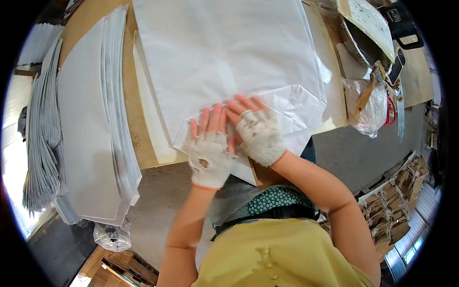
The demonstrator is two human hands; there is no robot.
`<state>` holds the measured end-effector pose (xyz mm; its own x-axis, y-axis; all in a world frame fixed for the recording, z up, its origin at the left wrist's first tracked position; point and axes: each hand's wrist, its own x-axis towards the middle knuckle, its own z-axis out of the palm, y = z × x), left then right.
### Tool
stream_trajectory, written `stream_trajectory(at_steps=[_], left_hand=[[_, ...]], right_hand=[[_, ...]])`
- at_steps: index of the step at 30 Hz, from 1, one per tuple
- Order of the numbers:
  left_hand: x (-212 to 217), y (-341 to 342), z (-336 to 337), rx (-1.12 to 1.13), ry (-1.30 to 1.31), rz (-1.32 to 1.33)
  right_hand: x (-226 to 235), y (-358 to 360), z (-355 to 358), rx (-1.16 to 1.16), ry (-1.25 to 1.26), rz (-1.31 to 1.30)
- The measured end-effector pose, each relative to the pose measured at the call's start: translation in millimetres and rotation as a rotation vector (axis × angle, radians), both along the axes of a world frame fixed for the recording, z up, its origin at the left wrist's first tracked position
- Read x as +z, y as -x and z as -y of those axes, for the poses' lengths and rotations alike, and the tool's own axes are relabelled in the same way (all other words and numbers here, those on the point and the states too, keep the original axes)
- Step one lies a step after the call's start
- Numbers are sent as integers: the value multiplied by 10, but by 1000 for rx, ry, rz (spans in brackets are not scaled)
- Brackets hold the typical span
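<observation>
White paper (205, 52), folded at its near end, lies on the table (136, 126) under both hands, and seems light, thin and easily creased, best taken by its side edges. In the head view, left hand (209, 155) and right hand (260, 134) press flat, gripping nothing; a paper stack (83, 124) bounds the left, a plastic bag (374, 112) the right.

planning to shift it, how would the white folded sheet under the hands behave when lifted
The white folded sheet is probably floppy, being creased at its near end; likely light, as it looks thin; perhaps slippery, given the shine on its folds.
</observation>
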<state>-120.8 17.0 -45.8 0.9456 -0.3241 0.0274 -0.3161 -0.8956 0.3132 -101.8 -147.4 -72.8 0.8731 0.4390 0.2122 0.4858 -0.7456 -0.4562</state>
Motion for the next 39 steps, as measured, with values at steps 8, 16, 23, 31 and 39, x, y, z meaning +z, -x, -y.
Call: stream_trajectory(at_steps=[8, 16, 23, 31, 39], left_hand=[[199, -176, -598, 558, 1195, -260], [168, 289, -699, 476, 749, -417], [300, 6, 20, 264, 711, -104], [83, -13, -127, -109, 311, 37], [-14, 13, 21, -81, 267, 10]], right_hand=[[243, 2, 80, 5, 132, -27], [144, -38, -50, 39, 150, -28], [144, -58, -34, 63, 56, -50], [235, -74, 75, 84, 66, -118], [259, -7, 289, -2, 174, -69]])
